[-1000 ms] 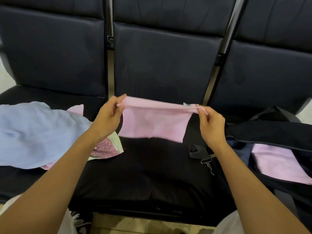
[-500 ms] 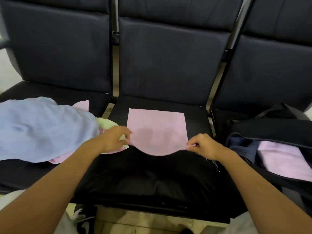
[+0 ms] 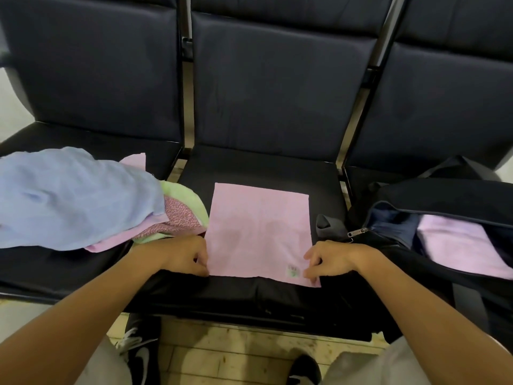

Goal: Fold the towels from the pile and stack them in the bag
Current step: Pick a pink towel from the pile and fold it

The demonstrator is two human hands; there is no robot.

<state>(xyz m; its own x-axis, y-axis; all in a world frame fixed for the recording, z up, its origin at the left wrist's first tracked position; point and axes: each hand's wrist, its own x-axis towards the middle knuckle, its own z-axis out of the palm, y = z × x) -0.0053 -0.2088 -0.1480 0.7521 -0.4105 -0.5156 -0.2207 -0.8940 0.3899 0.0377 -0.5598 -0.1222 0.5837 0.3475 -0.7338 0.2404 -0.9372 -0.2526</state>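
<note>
Three dark padded seats joined in a row fill our view, their backrests rising behind and a pale tiled floor showing below the front edge. On the left seat we see the pile of unfolded towels: a big pale blue cloth on top, with pink, patterned pink and light green ones poking out beneath it on its right side. Our left hand sits at the near left corner of the flat pink square towel, fingers curled and pinching that corner against the cushion. A second ago we held this towel up in the air, stretched between both hands; half a second ago its far part had landed while the near edge still sagged between our fingers. It now lies fully spread on the middle seat, flat, a small label near its near right corner. Our right hand mirrors the left, its curled fingertips pinching the near right corner just beside the label. To the right, on the third seat, the open dark zippered bag holds a folded pink towel inside it, its zip pull hanging near our right wrist. Dark shoes show below on the floor.
</note>
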